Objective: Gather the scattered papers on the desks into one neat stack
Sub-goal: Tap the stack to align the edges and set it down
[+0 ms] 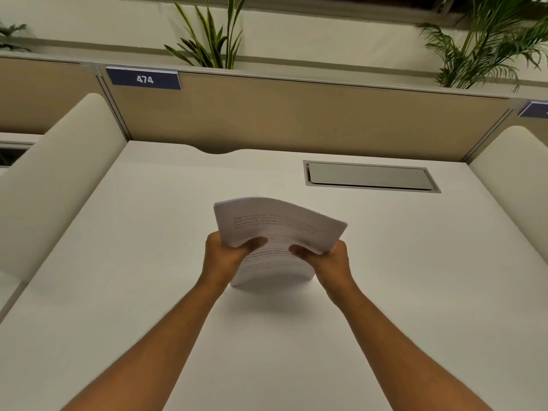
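A stack of white printed papers (278, 229) stands on its lower edge on the white desk (133, 262), near the middle. Its top bows away from me. My left hand (226, 253) grips the stack's left side with the thumb across the front sheet. On the right side my right hand (323, 259) holds it the same way. Both thumbs press on the printed face. No loose sheets show elsewhere on the desk.
A grey cable hatch (370, 176) is set into the desk at the back right. A tan partition (296, 114) with a blue label reading 474 (144, 79) closes the back. Cream side dividers (59, 173) flank the desk; plants (207, 34) rise behind.
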